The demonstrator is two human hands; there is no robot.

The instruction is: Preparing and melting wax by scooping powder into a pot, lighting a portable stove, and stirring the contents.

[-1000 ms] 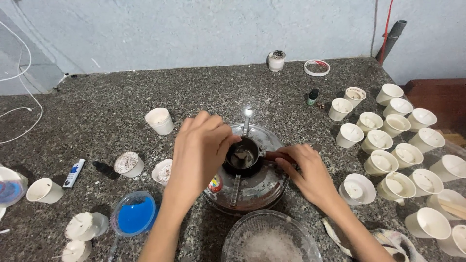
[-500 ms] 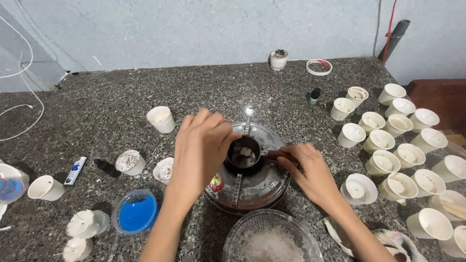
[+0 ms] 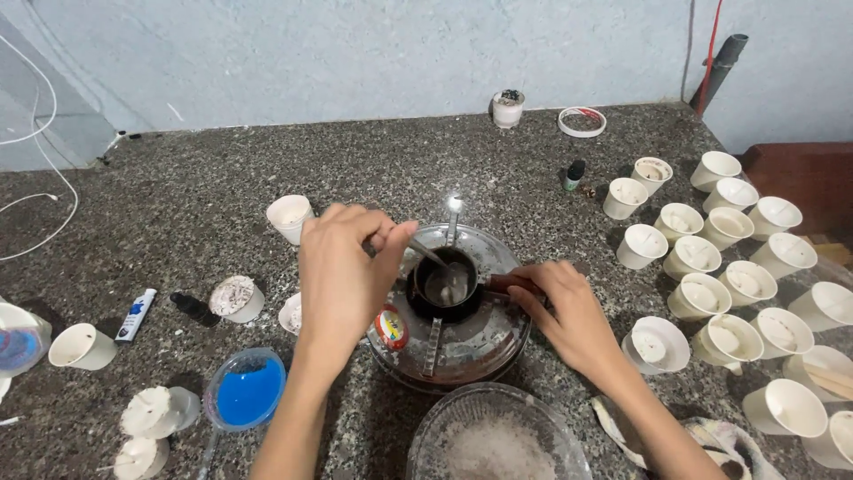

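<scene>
Head view: left hand (image 3: 342, 276) pinches a metal spoon (image 3: 442, 269) between thumb and fingers, closed tight on the handle. Spoon bowl is down inside the small dark pot (image 3: 444, 286), in the pale melted stuff. Right hand (image 3: 560, 307) is wrapped around the pot's brown handle (image 3: 505, 284), fingers curled shut on it.

Pot sits in the middle of a round glass-topped burner (image 3: 458, 342), at the centre of the speckled granite counter (image 3: 178, 196). A second spoon (image 3: 453, 218) lies across the burner's far rim, a flat metal strip (image 3: 433, 336) on its near side. A small red-and-yellow round tin (image 3: 389, 327) is just beside the left wrist, touching the burner edge.

Near edge, below the burner: glass bowl (image 3: 498, 440) with white flakes. Left of it, a blue-filled clear cup (image 3: 245, 391) and two white moulded pieces (image 3: 147, 413). Further left, single white paper cups (image 3: 82, 347), a small tube (image 3: 135, 316), a speckled cup (image 3: 235, 298).

Right side: a packed cluster of white paper cups (image 3: 724, 267), most with pale fill and a wick. Small dark dropper bottle (image 3: 574, 175) just left of the cluster. At the wall: white jar (image 3: 507, 108) and a round lid (image 3: 581, 121).
</scene>
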